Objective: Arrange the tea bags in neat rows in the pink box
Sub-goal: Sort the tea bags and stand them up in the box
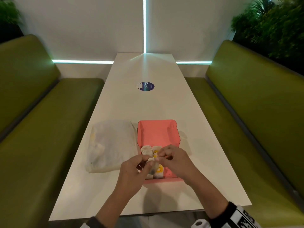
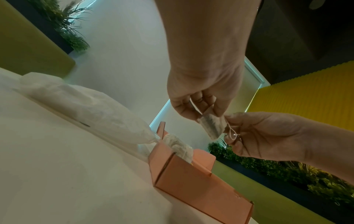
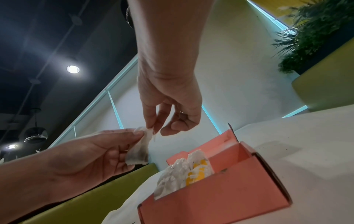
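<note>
Prepping one small white paper tea bag (image 1: 150,168) for the open pink cardboard box (image 1: 158,130), above the box's near end: head view shows the left hand (image 1: 131,171) and right hand (image 1: 174,160) meeting over it, several white and yellow-tagged tea bags (image 1: 149,150) already stood at the near end, far half bare, a crumpled white plastic bag (image 1: 111,145) just left on the white table (image 1: 148,104). Left wrist view: left hand pinches the bag's top between thumb and fingers, right fingertips (image 2: 229,118) pinch the string (image 2: 232,134). Right wrist view: bag hangs upright, clear of the box. Next, I'd guess: tuck the string and lower the bag beside the standing ones, keeping the row straight.
</note>
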Tool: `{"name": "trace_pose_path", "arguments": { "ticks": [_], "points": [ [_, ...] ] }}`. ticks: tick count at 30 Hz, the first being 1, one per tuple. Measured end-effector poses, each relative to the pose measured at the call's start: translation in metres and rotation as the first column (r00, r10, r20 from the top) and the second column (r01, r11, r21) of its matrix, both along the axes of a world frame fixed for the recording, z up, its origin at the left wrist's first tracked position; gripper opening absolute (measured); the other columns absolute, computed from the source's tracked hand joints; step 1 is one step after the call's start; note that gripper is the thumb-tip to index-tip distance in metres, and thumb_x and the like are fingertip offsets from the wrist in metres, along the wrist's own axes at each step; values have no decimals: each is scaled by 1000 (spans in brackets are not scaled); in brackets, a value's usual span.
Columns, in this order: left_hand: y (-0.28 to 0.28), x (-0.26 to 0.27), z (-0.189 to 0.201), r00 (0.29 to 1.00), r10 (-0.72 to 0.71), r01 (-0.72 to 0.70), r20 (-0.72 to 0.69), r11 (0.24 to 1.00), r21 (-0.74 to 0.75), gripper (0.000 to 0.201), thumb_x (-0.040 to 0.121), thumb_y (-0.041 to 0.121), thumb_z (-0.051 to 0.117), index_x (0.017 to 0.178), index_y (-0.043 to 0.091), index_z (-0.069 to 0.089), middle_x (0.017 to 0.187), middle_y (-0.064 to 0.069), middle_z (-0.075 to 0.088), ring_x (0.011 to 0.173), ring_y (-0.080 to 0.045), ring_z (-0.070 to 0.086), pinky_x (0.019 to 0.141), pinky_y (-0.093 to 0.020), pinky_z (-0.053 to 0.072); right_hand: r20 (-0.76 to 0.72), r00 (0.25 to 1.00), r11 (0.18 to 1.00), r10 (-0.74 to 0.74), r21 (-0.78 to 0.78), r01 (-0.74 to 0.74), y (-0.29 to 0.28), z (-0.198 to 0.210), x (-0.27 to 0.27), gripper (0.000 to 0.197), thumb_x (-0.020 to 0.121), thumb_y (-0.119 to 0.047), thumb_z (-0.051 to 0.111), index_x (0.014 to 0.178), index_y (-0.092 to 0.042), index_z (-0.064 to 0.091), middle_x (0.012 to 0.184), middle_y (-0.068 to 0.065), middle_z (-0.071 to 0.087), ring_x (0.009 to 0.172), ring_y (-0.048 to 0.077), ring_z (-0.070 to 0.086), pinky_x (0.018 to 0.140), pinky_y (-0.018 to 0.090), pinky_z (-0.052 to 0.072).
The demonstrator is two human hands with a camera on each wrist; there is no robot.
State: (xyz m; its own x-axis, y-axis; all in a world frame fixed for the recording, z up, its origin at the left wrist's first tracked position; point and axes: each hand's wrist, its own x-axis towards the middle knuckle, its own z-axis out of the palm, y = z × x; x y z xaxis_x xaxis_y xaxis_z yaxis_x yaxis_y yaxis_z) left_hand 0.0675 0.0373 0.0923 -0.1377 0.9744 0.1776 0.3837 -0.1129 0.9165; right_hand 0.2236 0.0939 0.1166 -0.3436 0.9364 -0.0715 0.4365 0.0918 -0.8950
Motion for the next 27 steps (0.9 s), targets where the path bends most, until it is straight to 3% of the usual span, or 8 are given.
{"name": "trace_pose_path", "arguments": {
  "ticks": [4, 7, 9, 11, 13, 18, 24, 27],
  "points": [
    [0, -2, -5, 997, -3, 5, -83, 1000, 19, 28, 81, 12, 70, 78, 39, 63, 73, 11, 66, 70, -5, 56, 63, -11, 44, 132, 991, 995, 27, 95, -40, 3, 3, 6, 18, 81, -13, 69, 68, -23, 62, 88, -8, 60, 74, 4, 58, 75, 20, 50],
    [1, -4, -6, 990, 4, 3, -138, 999, 50, 26, 80, 15, 71, 78, 39, 63, 73, 14, 64, 72, -4, 55, 64, -10, 42, 221, 974, 991, 43, 114, -70, 4, 7, 11, 19, 84, -10, 62, 71, -24, 58, 72, -10, 61, 59, 3, 57, 73, 28, 53],
    [1, -5, -5, 990, 13, -5, -143, 998, 58, 21, 80, 15, 71, 80, 35, 65, 72, 14, 64, 71, -4, 56, 63, -12, 43, 229, 971, 993, 72, 78, -92, 3, 11, 12, 17, 87, -8, 57, 76, -21, 58, 68, -4, 63, 49, 6, 58, 62, 25, 53],
    [1, -5, -6, 991, 19, -12, -129, 999, 53, 21, 81, 12, 71, 82, 32, 67, 71, 14, 64, 70, -6, 57, 62, -14, 46, 238, 966, 993, 101, 40, -113, 1, 14, 13, 12, 89, -6, 53, 83, -16, 56, 73, 9, 66, 43, 10, 58, 43, 15, 42],
    [2, -6, -5, 993, 25, -20, -119, 999, 41, 20, 82, 12, 70, 84, 31, 67, 71, 14, 65, 69, -5, 58, 61, -14, 47, 275, 953, 987, 130, 52, -150, 0, 15, 13, 11, 88, -5, 51, 88, -16, 52, 71, 12, 63, 41, 11, 54, 36, 10, 33],
    [4, -10, 0, 992, 52, -49, -111, 998, 26, 9, 83, 14, 68, 88, 22, 70, 74, 16, 65, 66, 0, 61, 55, -7, 43, 419, 878, 929, 232, 171, -327, 1, 20, 14, 15, 83, -7, 54, 89, -16, 64, 64, 8, 57, 52, 11, 42, 55, 21, 38],
    [3, -10, 1, 995, 52, -50, -85, 999, 21, 15, 83, 15, 69, 86, 29, 68, 78, 17, 67, 68, -1, 61, 56, -8, 44, 473, 851, 924, 227, 171, -342, 2, 26, 12, 26, 85, -11, 55, 101, -21, 73, 79, 5, 71, 64, 17, 59, 65, 24, 45],
    [3, -8, 0, 995, 22, -16, -94, 998, 66, 23, 82, 13, 70, 84, 36, 66, 77, 19, 67, 69, -2, 61, 56, -8, 44, 486, 841, 946, 239, 78, -314, 1, 27, 10, 25, 87, -10, 52, 104, -14, 69, 65, -3, 61, 46, 17, 57, 56, 17, 47]
  ]
}}
